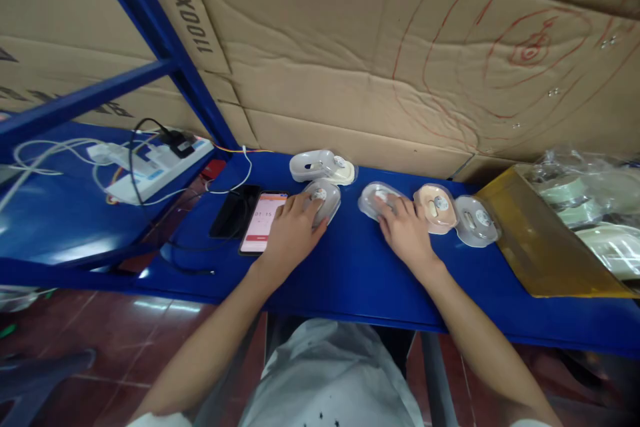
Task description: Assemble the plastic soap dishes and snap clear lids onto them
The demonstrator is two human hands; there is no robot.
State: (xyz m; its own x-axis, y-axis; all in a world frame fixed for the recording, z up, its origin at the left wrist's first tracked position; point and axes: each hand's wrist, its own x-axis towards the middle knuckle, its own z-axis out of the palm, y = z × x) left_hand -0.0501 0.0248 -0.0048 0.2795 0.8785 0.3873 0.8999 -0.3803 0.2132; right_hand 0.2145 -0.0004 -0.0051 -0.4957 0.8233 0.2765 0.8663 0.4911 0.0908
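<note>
Blue table [345,273], two hands at work above its front edge. Left hand [293,223]: fingers curved over a grey blister pack [330,199], thumb at the pack's near side; whether it grips or merely rests, cannot tell. Pack lies left of the table's middle, toward the back edge. Right hand [406,230]: fingers moderately spread, fingertips on a second clear-topped pack [369,200], also nearer the back edge; firmness of hold cannot be told. Just right of that hand, a peach pack [443,213], then a grey-lidded pack [479,223] beside it. Along the back edge, a pale pack [307,167] and a cream pack [345,173] overlap. Lit phone [254,223] sits left of the left hand. Open carton [550,253] with wrapped pale-green items [580,203] occupies the right end.
</note>
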